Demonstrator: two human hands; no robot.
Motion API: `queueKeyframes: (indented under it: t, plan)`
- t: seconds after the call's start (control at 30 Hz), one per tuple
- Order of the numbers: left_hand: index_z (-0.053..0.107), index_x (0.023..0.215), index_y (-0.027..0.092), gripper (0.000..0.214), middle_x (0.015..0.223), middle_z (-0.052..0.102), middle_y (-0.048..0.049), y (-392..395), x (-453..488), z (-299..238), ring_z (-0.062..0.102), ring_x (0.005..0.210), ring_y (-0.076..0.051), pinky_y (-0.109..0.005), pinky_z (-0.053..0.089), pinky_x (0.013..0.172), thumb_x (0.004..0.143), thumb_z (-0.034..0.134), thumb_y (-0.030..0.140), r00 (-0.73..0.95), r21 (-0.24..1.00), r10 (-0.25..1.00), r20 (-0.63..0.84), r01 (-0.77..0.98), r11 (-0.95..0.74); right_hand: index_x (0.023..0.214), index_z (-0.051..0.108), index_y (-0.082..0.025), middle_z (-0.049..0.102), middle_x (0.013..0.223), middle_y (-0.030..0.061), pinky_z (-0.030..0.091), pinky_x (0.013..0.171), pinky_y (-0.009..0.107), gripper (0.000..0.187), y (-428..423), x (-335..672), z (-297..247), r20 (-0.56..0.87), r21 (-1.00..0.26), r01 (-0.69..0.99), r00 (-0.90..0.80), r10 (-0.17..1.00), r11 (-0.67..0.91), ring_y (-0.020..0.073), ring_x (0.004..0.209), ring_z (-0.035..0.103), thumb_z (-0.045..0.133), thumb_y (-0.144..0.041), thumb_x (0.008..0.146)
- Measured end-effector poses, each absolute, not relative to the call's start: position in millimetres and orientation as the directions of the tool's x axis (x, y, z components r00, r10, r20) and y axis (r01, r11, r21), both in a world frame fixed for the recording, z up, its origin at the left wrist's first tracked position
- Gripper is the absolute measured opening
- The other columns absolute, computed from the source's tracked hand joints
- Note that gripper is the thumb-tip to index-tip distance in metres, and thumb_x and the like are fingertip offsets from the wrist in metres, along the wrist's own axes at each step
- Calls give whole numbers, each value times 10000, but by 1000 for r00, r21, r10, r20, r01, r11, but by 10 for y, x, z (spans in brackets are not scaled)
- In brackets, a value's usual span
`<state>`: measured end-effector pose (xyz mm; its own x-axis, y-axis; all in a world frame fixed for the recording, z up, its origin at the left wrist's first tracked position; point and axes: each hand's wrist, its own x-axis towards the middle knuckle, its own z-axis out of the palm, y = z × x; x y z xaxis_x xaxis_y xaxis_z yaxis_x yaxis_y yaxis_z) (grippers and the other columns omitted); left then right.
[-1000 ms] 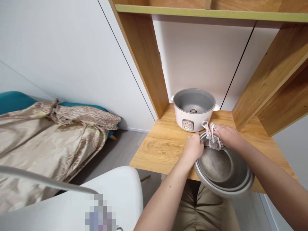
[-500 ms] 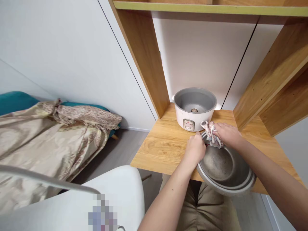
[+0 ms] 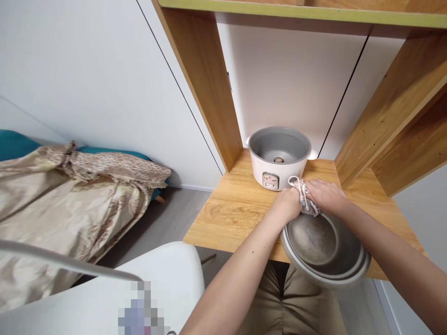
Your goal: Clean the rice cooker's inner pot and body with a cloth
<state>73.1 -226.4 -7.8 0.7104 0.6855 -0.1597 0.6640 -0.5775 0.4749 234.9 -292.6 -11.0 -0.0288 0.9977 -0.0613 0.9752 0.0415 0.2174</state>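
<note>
Pale wall panels (image 3: 91,83) rise behind a wooden desk (image 3: 223,209) and its yellow-green-edged shelf (image 3: 314,14), while on the grey floor (image 3: 178,204) stand a white chair (image 3: 171,274) and what looks like a teal sofa (image 3: 16,144) under patterned cloth (image 3: 101,200).

White cooker (image 3: 282,168) on wooden tabletop (image 3: 225,214)

A hand could pass over the desk (image 3: 225,216) left of the cooker (image 3: 281,166), or down through the cooker's open top. Wooden uprights (image 3: 200,83) stand on both sides, with the wall (image 3: 289,74) behind. In front, the tilted pot (image 3: 324,246), the cloth (image 3: 304,197), the left hand (image 3: 288,204) and the right hand (image 3: 326,194) crowd the cooker's near right side.
</note>
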Motion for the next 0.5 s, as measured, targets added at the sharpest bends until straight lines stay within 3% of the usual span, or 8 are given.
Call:
queueKeyframes:
  t: [0.5]
  plan:
    - [717,1245,145,361,1209,776,-202,-2334,709,-46,748,1165,-288,-345,556,995,931,559,66,641,438,749,-171,730,-525,1331,594,-237,735,1185,99,492,802,328,341,-2945,2335,-45,-66,158,985,78,995,-67,280,1114,702,452,-452,1108]
